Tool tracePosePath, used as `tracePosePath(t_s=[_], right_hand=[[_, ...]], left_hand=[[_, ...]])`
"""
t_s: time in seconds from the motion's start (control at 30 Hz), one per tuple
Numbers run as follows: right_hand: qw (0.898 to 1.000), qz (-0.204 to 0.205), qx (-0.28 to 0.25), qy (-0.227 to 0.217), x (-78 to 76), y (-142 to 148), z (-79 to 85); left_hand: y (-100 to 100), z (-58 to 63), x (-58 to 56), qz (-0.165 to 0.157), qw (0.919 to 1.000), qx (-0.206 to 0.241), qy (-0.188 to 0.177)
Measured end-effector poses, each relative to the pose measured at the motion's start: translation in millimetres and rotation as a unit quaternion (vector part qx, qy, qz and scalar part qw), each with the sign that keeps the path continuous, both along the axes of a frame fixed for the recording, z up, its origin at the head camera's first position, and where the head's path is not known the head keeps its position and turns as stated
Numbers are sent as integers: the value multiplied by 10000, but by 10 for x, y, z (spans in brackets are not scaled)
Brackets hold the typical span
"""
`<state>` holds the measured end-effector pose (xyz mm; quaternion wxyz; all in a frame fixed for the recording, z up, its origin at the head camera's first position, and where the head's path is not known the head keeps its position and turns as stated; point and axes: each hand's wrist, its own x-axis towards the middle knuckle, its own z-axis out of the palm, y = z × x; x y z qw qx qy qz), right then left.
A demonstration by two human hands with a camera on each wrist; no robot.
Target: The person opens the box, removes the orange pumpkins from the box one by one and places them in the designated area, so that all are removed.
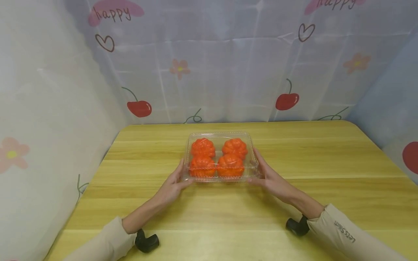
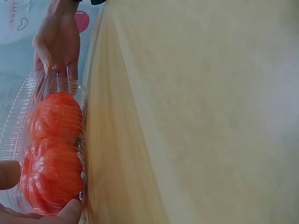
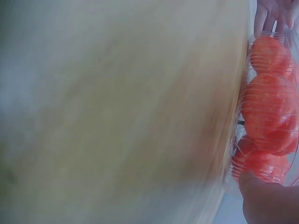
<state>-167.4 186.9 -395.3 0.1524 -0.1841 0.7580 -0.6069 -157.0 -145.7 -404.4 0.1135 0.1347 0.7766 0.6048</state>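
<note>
A clear plastic clamshell box (image 1: 219, 136) with a ridged rim is held between both hands, over the middle of the table. Inside sit several orange, ribbed, pumpkin-shaped pieces (image 1: 230, 166) in two rows. My left hand (image 1: 171, 185) grips the box's left side, thumb at the near edge and the other fingers partly hidden beside and under it. On the opposite side my right hand (image 1: 273, 183) grips it the same way. In the left wrist view the lid looks closed, and left fingertips press against the box wall close above the wood.
The box is over a yellow wood-grain table (image 1: 130, 203). A printed curtain (image 1: 225, 79) with cherries, flowers and hearts hangs behind its far edge, and more cloth hangs at both sides. Dark wrist mounts (image 1: 147, 242) stick out below the sleeves.
</note>
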Motion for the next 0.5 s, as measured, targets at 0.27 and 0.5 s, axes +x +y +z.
tracePosePath(t_s=[0.27, 0.5], right_hand=[[10000, 25, -11, -14, -19, 8, -8], [10000, 16, -5, -50, -22, 8, -11]], left_hand=[[-22, -8, 16, -162, 9998, 82, 1], [-39, 18, 38, -167, 9998, -10, -59]])
